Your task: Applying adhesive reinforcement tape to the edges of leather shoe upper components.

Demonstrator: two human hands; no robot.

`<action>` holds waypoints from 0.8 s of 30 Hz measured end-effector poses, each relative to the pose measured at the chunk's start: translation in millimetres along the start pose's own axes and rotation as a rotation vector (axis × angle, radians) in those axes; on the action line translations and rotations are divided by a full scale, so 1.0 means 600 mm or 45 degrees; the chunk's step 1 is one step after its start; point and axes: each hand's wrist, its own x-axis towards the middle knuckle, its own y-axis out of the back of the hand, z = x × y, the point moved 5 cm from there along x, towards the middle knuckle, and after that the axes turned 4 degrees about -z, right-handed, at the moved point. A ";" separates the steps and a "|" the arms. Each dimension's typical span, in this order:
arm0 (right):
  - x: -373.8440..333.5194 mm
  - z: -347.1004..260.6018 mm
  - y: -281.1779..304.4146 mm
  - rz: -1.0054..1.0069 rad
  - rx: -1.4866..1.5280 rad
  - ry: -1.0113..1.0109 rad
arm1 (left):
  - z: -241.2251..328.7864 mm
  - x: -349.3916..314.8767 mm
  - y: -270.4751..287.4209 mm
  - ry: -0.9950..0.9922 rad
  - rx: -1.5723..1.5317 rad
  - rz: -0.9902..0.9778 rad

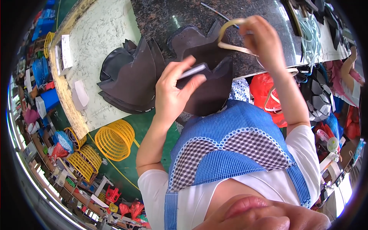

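Observation:
In my left hand (168,90) is a short silvery-grey stick (194,71), lying between the thumb and fingers; its exact kind is unclear. My right hand (265,44) is raised over the dark stone tabletop, with a narrow cream strip (227,30) pinched in its fingers. The strip bends in a loop to the left, and part of it runs down beside the right forearm. Just beyond my left hand lie dark curved cut pieces (209,92), overlapping at the table edge and against my apron. A stack of similar dark pieces (132,78) sits to their left.
A thin rod (215,11) lies on the stone tabletop (157,15). Pale cords (311,34) hang at the right, above a red bag (264,96). The white board (97,38) has a rough wooden edge. Yellow baskets (115,140) stand on the green floor.

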 end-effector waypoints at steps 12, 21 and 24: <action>0.010 -0.040 -0.119 -1.031 -0.661 0.203 | 0.060 -0.021 -0.019 -1.042 0.759 0.289; -0.016 -0.093 -0.107 -0.476 -0.807 1.108 | -0.003 0.051 -0.013 0.003 -0.031 -0.004; -0.021 -0.069 -0.096 -0.389 -0.809 1.167 | -0.034 0.036 -0.019 -0.062 -0.141 -0.043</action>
